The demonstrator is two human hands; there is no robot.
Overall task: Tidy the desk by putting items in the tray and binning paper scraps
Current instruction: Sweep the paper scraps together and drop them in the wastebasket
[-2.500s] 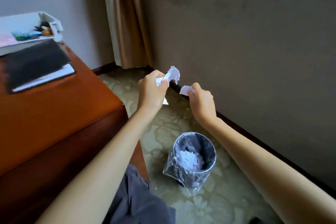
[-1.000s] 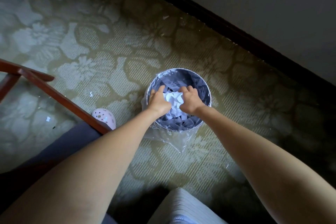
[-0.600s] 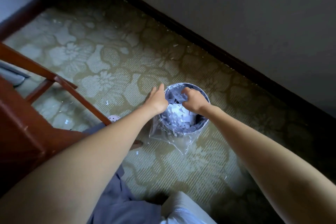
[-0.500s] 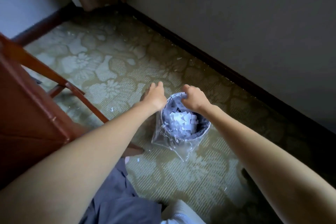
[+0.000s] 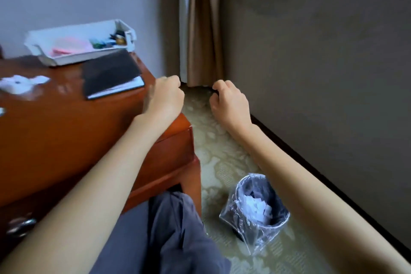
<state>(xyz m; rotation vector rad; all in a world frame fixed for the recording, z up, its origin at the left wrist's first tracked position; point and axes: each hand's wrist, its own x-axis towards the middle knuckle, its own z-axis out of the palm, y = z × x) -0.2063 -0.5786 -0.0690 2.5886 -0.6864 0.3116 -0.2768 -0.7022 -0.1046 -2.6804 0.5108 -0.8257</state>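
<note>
Both hands, left [image 5: 165,98] and right [image 5: 230,100], are loosely curled and empty; the paper scraps [image 5: 21,83] remaining on the tabletop [image 5: 55,122] are best gathered into 1 handful before the bin [image 5: 259,204] is approached.

Glossy reddish wood surface [image 5: 55,131] under my arm; white plastic tray [image 5: 73,55]; crinkly clear liner on bin [image 5: 255,213]; white paper scraps [image 5: 255,204] inside.

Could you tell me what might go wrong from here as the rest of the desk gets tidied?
1. The paper scraps left on the desk lie far from the bin on the floor, so bits could drop on the carpet on the way.
2. The bin already holds a heap of scraps and its loose liner sags, so more paper might spill, or an arm could knock it.
3. The notebook lies near the desk corner; the left hand could nudge it off.
</note>
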